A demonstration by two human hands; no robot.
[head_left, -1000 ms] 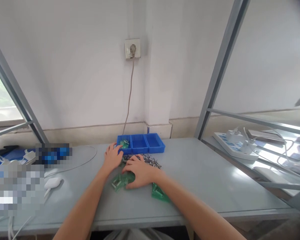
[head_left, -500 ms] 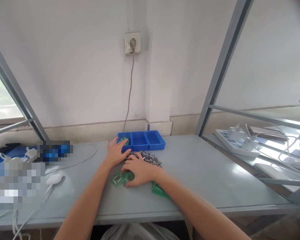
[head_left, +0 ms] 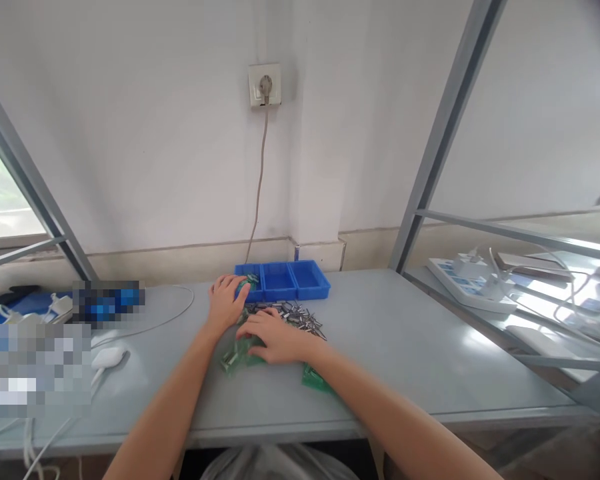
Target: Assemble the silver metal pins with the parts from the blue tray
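A blue tray [head_left: 313,293] with three compartments stands at the back of the table. Green packets [head_left: 253,277] lie in its left compartment. My left hand [head_left: 226,300] is at that compartment's left edge, fingers bent and close together; what it holds, if anything, is hidden. Just in front of the tray is a pile of small metal parts [head_left: 300,316]. My right hand [head_left: 273,335] reaches over the front of the pile, curled above green packets, with thumb and fingers apart. One clear green packet [head_left: 230,360] lies left of it, another [head_left: 314,378] beneath my right forearm.
White cables and a white plug [head_left: 110,358] lie on the left of the table [head_left: 390,360]. Grey metal frame posts [head_left: 447,133] rise at both sides. A power strip [head_left: 470,287] is beyond the right post. A cord hangs from a wall socket [head_left: 265,85].
My left hand has drawn back slightly to the left, its fingers closer together. My right hand has shifted a little up and left over the green packets.
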